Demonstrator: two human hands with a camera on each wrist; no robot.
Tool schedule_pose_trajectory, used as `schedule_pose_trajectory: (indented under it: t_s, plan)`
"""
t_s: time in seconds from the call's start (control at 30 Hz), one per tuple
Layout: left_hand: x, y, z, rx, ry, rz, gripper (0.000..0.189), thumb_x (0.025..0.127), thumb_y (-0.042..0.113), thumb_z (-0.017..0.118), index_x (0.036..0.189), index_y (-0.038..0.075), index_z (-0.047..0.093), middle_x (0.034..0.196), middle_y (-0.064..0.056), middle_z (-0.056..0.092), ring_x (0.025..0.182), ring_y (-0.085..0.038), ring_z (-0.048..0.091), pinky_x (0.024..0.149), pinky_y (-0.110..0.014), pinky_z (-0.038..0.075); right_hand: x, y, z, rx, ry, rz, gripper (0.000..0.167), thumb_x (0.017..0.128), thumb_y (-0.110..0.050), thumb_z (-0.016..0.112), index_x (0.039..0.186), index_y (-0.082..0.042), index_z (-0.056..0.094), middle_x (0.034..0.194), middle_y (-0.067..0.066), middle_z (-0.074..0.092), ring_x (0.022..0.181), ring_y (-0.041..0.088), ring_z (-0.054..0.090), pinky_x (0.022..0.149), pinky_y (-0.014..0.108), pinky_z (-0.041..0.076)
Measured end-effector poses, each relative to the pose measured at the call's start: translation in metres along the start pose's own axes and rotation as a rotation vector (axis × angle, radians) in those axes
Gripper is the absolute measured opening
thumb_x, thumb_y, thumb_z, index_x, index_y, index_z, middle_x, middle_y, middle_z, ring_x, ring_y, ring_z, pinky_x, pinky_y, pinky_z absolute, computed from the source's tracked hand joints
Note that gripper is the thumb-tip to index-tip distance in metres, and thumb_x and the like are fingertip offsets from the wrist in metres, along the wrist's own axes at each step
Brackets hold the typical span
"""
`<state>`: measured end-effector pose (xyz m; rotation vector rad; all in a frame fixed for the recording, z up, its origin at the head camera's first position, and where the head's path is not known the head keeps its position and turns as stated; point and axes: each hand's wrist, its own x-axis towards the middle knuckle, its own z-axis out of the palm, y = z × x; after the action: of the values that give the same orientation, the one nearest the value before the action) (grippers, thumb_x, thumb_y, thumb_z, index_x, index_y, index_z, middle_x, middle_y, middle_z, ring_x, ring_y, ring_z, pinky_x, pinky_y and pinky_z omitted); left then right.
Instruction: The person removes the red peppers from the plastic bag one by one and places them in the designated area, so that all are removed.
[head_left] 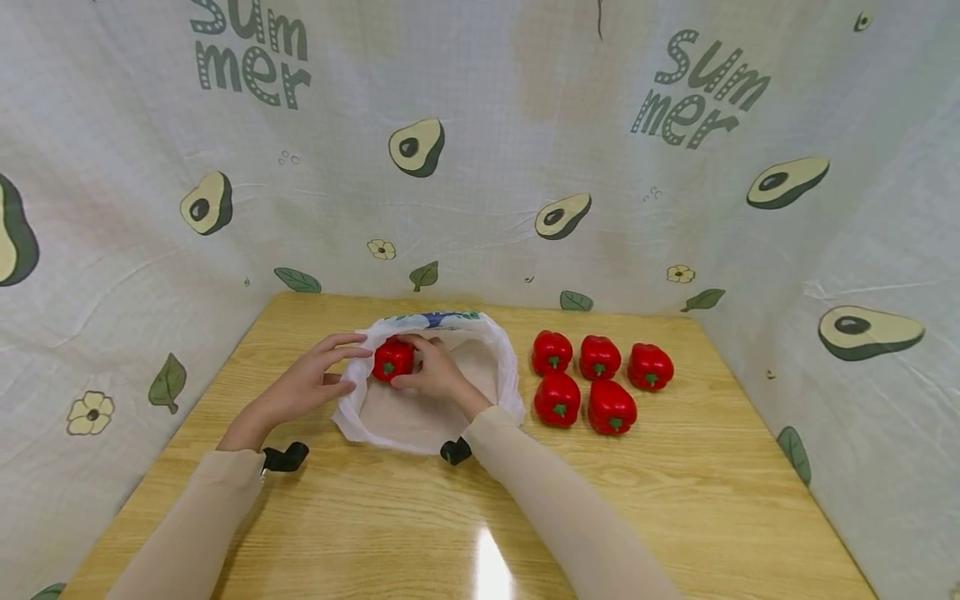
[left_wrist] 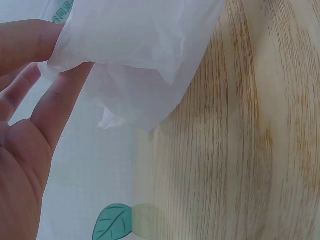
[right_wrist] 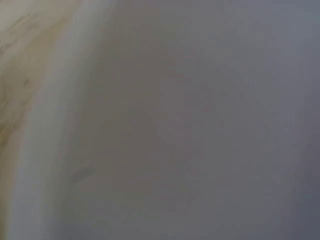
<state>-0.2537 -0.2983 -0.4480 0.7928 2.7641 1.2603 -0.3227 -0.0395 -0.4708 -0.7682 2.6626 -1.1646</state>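
In the head view, a white plastic bag [head_left: 508, 367] with its mouth spread wide lies on the wooden table. My right hand [head_left: 433, 371] reaches inside it and grips a red bell pepper [head_left: 388, 357] with a green stem, near the bag's left wall. Outside that wall, my left hand [head_left: 309, 379] touches the rim, its fingers and thumb spread apart. The left wrist view shows thin plastic [left_wrist: 135, 40] over those fingertips, hiding them. Only a blurred pale surface of the bag [right_wrist: 175, 120] fills most of the right wrist view.
Several more red bell peppers [head_left: 557, 400] stand in two rows right of the bag on the wooden table [head_left: 390, 533]. A white cloth [head_left: 487, 183] printed with avocados and leaves hangs behind the table and along both sides. Black wrist camera mounts [head_left: 285, 457] sit at both cuffs.
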Motion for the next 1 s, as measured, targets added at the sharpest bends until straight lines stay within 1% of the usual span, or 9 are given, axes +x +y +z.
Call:
schedule_pose_trajectory:
  t_s: [0.2, 0.43, 0.6, 0.73, 0.9, 1.0]
  plan:
    - [0.001, -0.001, 0.001, -0.006, -0.003, 0.001, 0.055, 0.095, -0.004, 0.075, 0.147, 0.008, 0.061, 0.166, -0.013, 0.036, 0.148, -0.042, 0.041, 0.099, -0.051, 0.059, -0.001, -0.003, 0.005, 0.031, 0.021, 0.012, 0.078, 0.089, -0.027, 0.089, 0.157, -0.019, 0.050, 0.149, 0.009, 0.056, 0.130, 0.028, 0.058, 0.107, 0.034, 0.056]
    - [0.001, -0.001, 0.001, -0.013, -0.004, 0.002, 0.055, 0.096, -0.004, 0.075, 0.147, 0.007, 0.060, 0.166, -0.013, 0.036, 0.148, -0.042, 0.041, 0.100, -0.051, 0.059, 0.000, -0.003, 0.007, 0.042, 0.039, 0.023, 0.069, 0.094, -0.020, 0.084, 0.155, -0.018, 0.051, 0.147, 0.008, 0.059, 0.126, 0.027, 0.063, 0.104, 0.034, 0.059]
    - [0.002, 0.000, 0.001, -0.005, 0.001, 0.002, 0.056, 0.095, -0.006, 0.075, 0.148, 0.005, 0.060, 0.166, -0.013, 0.036, 0.148, -0.042, 0.042, 0.099, -0.051, 0.059, -0.001, -0.004, 0.003, 0.018, 0.033, 0.014, 0.065, 0.094, -0.017, 0.083, 0.152, -0.016, 0.055, 0.143, 0.006, 0.063, 0.119, 0.025, 0.065, 0.099, 0.031, 0.060]
    - [0.003, 0.000, 0.001, 0.001, 0.005, 0.009, 0.057, 0.094, -0.007, 0.075, 0.147, 0.007, 0.060, 0.166, -0.013, 0.036, 0.148, -0.042, 0.041, 0.099, -0.051, 0.059, -0.003, -0.005, -0.003, -0.014, 0.018, 0.003, 0.061, 0.093, -0.016, 0.083, 0.150, -0.014, 0.058, 0.143, 0.005, 0.065, 0.118, 0.024, 0.066, 0.097, 0.028, 0.061]
    - [0.003, -0.001, 0.002, 0.003, 0.005, 0.006, 0.058, 0.094, -0.008, 0.075, 0.147, 0.008, 0.061, 0.166, -0.012, 0.036, 0.147, -0.041, 0.042, 0.098, -0.049, 0.060, -0.010, -0.006, -0.011, -0.025, -0.013, -0.015, 0.060, 0.093, -0.014, 0.084, 0.148, -0.015, 0.060, 0.141, 0.004, 0.066, 0.117, 0.023, 0.065, 0.094, 0.026, 0.061]
    - [0.003, -0.001, 0.002, -0.008, 0.001, -0.011, 0.056, 0.094, -0.007, 0.076, 0.146, 0.008, 0.061, 0.166, -0.011, 0.036, 0.147, -0.041, 0.043, 0.099, -0.049, 0.059, -0.016, -0.006, -0.018, -0.013, -0.031, -0.028, 0.061, 0.092, -0.014, 0.084, 0.148, -0.017, 0.060, 0.140, 0.002, 0.066, 0.117, 0.022, 0.064, 0.093, 0.025, 0.060]
